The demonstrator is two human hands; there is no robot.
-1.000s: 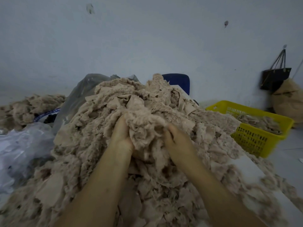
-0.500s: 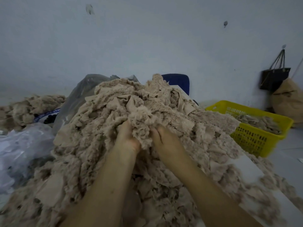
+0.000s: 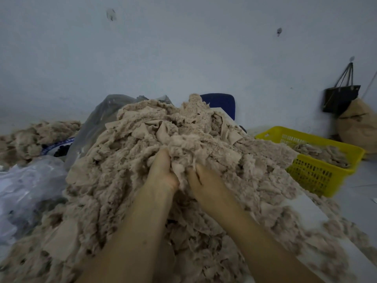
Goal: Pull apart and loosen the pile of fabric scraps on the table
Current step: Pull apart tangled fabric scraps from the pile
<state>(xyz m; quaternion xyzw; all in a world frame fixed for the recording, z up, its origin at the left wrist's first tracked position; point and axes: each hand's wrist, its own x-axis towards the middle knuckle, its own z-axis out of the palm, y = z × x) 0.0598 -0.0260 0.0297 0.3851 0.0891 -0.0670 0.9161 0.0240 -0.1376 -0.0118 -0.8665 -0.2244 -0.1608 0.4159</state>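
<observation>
Both forearms reach into a tall beige pile of fabric scraps (image 3: 122, 170) heaped on a white desk (image 3: 310, 207). Near its middle, close together, the left hand (image 3: 163, 172) and right hand (image 3: 201, 180) each clutch a clump. A yellow basket (image 3: 318, 174) stands at right.

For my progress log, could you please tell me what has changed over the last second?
Both hands drew together: the left hand moved right, the right hand left, bunching the clump of scraps in their grip. The pile and yellow basket stayed put.

Textile workshop: heaped fabric scraps (image 3: 142, 180), yellow crate (image 3: 318, 172), bare wall (image 3: 183, 58).
</observation>
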